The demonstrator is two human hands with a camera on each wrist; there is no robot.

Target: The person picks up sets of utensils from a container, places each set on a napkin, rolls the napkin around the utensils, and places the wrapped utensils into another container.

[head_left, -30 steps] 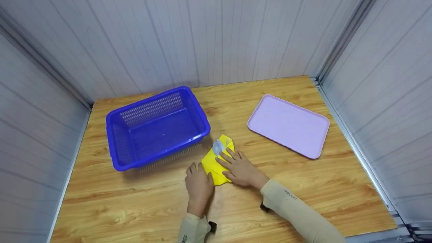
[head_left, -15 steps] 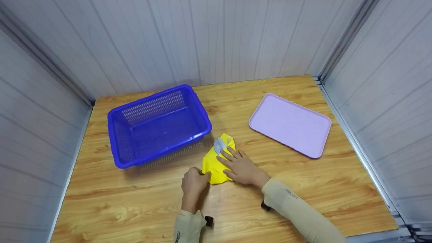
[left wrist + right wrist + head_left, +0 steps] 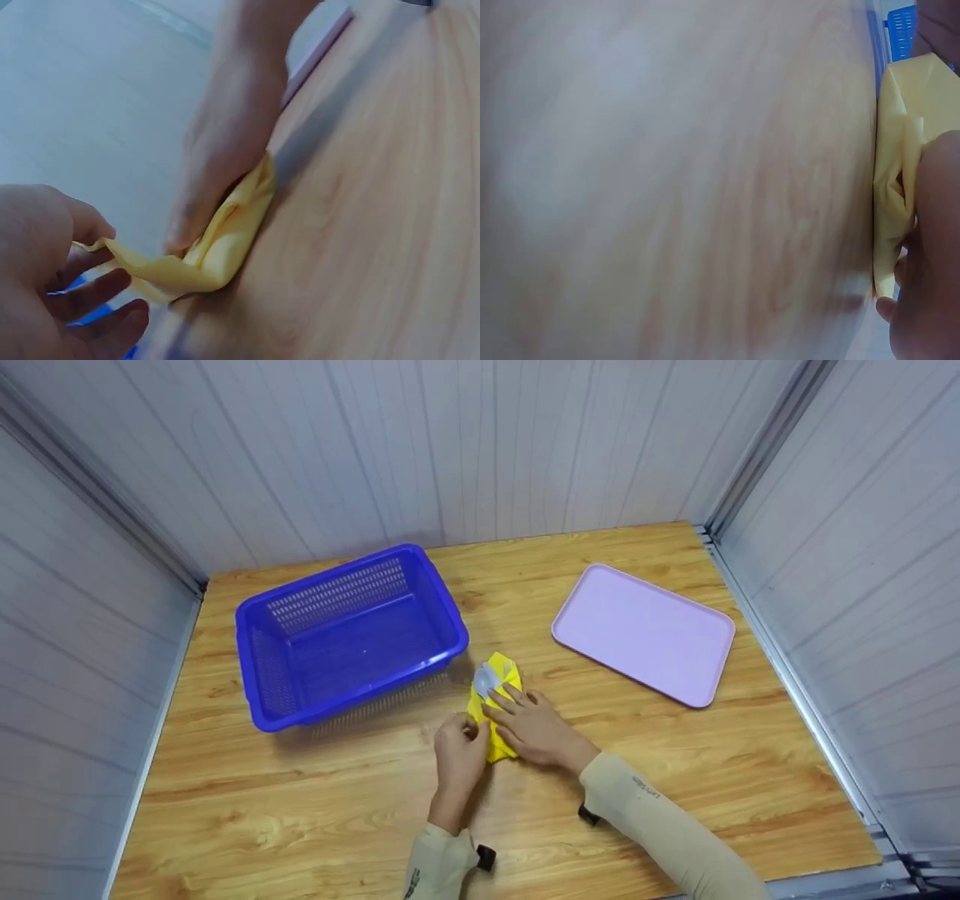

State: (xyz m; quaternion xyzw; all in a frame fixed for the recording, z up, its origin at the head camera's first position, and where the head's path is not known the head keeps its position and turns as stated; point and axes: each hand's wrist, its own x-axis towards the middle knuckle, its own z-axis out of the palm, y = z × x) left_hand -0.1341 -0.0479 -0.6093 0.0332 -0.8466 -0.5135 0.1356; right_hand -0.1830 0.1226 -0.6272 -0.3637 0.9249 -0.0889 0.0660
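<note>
A folded yellow cloth (image 3: 498,748) with a pale grey patch (image 3: 486,680) near its far end lies on the wooden table. My left hand (image 3: 459,750) pinches its left edge between thumb and forefinger. In the left wrist view that edge of the cloth (image 3: 232,247) rises off the rest, and the other fingers are spread below it. Laid across the right side of the cloth, my right hand (image 3: 538,733) presses with extended fingers. The right wrist view shows creased folds of the cloth (image 3: 919,90) beside the right hand (image 3: 937,262).
Behind and left of the hands stands a blue plastic basket (image 3: 352,664) with slotted walls, its near right corner close to the cloth. A flat pink-purple tray (image 3: 645,634) lies at the back right. Panel walls (image 3: 465,450) enclose the table (image 3: 300,810) at the back and sides.
My left hand has gone from lying at the cloth's left edge to pinching it, then moved right and up, drawing that edge over. The right hand has stayed on the cloth, which looks narrower.
</note>
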